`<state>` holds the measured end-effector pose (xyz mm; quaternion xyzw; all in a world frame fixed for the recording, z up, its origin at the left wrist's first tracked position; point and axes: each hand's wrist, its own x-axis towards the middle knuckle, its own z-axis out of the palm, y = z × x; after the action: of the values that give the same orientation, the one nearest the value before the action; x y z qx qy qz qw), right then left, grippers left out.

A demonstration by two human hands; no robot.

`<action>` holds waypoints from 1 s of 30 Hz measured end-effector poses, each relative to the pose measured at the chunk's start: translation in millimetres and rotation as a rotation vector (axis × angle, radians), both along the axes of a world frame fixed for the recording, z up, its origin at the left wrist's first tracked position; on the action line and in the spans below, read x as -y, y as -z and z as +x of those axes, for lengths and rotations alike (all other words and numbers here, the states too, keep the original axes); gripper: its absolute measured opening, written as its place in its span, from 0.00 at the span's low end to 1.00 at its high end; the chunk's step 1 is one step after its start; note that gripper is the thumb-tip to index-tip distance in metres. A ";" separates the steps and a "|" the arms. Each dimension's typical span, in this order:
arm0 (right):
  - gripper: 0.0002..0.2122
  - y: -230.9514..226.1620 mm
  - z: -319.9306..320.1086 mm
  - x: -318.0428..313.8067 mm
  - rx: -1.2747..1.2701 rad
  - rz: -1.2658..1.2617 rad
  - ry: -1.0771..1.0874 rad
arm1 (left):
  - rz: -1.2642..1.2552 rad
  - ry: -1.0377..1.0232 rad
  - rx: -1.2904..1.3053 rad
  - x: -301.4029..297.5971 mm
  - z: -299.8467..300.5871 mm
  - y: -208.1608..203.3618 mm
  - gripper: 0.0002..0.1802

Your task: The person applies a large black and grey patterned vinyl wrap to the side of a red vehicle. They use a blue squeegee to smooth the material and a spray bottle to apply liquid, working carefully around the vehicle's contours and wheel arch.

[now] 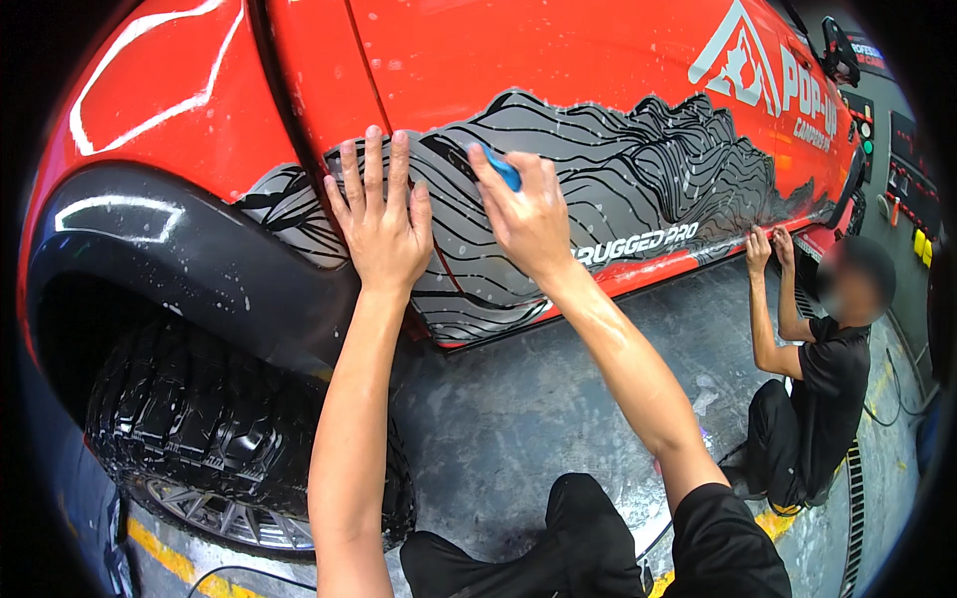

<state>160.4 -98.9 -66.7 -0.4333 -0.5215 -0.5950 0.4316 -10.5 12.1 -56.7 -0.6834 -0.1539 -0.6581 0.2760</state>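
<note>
A grey and black contour-line decal (608, 169) runs along the lower side of a red vehicle (449, 60). My left hand (387, 229) lies flat on it with fingers spread, across the gap between two body panels. To its right, my right hand (525, 214) grips a blue squeegee (506, 171) with a dark edge, pressed to the decal. Part of the squeegee is hidden by my fingers. Water drops dot the red paint around the decal's upper edge.
A black wheel arch flare (189, 249) and a chunky tyre (199, 409) stand at the left. At the right a co-worker (832, 379) crouches, both hands raised to the vehicle's lower edge. Tools hang on the far right wall (905, 189). A cable (229, 570) lies on the floor.
</note>
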 end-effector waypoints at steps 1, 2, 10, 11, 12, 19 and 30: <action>0.27 -13.0 -5.5 1.0 0.032 -0.009 -0.017 | 0.004 0.004 0.002 -0.1 -0.7 -0.2 0.34; 0.26 -21.6 -8.9 0.7 0.063 -0.020 -0.037 | 0.009 0.005 0.000 -0.2 -1.3 -0.3 0.34; 0.30 -10.2 -4.2 3.4 0.052 -0.018 0.077 | -0.006 0.013 -0.011 1.9 -1.5 0.4 0.34; 0.32 -18.3 -6.6 -0.5 0.076 -0.031 0.068 | 0.001 0.017 -0.013 1.8 -0.9 0.0 0.35; 0.32 -19.0 -5.3 2.9 0.080 -0.033 0.091 | 0.007 0.022 -0.015 1.3 -0.5 -1.1 0.35; 0.31 -10.5 -5.5 7.5 0.098 -0.027 0.225 | 0.016 0.017 -0.011 0.2 -2.8 -1.4 0.35; 0.31 -24.1 -20.8 13.0 0.151 -0.049 0.403 | 0.013 0.018 -0.014 -0.8 -2.3 -0.5 0.36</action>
<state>139.6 -111.9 -42.6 -0.4933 -0.4697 -0.6871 0.2530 -12.8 12.9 -56.2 -0.6874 -0.1416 -0.6568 0.2756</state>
